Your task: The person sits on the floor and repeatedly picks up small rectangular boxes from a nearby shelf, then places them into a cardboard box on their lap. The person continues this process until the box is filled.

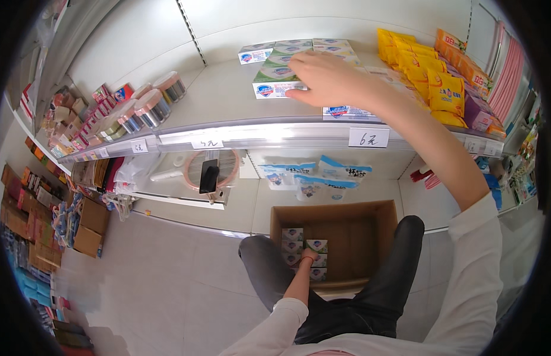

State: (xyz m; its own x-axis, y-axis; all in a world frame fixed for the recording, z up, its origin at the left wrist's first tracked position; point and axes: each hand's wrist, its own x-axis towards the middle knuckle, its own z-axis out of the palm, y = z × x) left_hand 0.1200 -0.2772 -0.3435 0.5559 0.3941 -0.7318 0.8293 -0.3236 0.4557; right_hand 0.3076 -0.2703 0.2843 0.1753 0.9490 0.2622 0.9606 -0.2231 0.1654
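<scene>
My right hand [326, 80] reaches over the shelf. Its thumb lies against the front of a white and green soap box [273, 90], with the fingers bent over the top, gripping it at its right end. This box stands at the front of a row of similar boxes. Down in a brown cardboard carton [370, 244] between my knees, my left hand [309, 255] rests among more soap boxes [292, 234] stacked on the carton's left side. Its fingers are largely hidden, so I cannot tell whether they hold a box.
Yellow packets [444, 95] stand right of the soap boxes. Clear jars with pink lids [151, 113] sit on the left. A price card [368, 137] hangs on the shelf edge. On the lower shelf are blue and white pouches [323, 181] and a pink-rimmed racket [228, 169].
</scene>
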